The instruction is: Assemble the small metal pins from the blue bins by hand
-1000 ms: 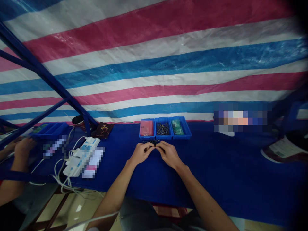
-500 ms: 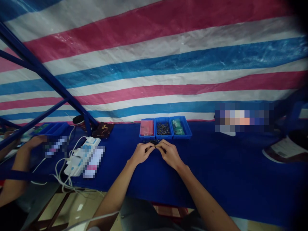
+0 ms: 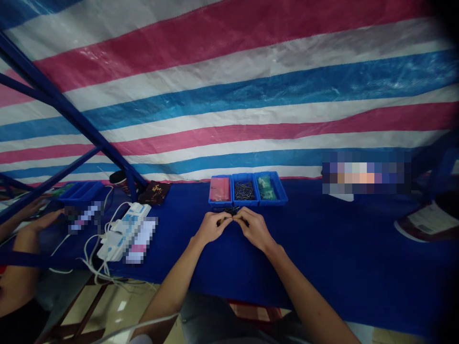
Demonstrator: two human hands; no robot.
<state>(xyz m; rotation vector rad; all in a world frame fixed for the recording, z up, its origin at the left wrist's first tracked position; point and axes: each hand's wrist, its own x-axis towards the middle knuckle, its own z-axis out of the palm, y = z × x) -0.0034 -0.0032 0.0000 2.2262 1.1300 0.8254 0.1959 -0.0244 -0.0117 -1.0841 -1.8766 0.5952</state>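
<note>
Head view: both forearms reach forward over the blue cloth-covered table (image 3: 322, 248), wrists slightly bent inward so the fingertips meet. The left hand (image 3: 211, 228) and right hand (image 3: 255, 229) are each curled narrow, pinching between them a small dark metal part (image 3: 233, 218), too small to make out in detail. It sits just above a little heap of dark pins (image 3: 231, 210) on the cloth, right in front of three small blue plastic bins (image 3: 247, 189) standing side by side. A white power strip (image 3: 122, 231) lies well to the left, near another person's hand (image 3: 38, 222).
</note>
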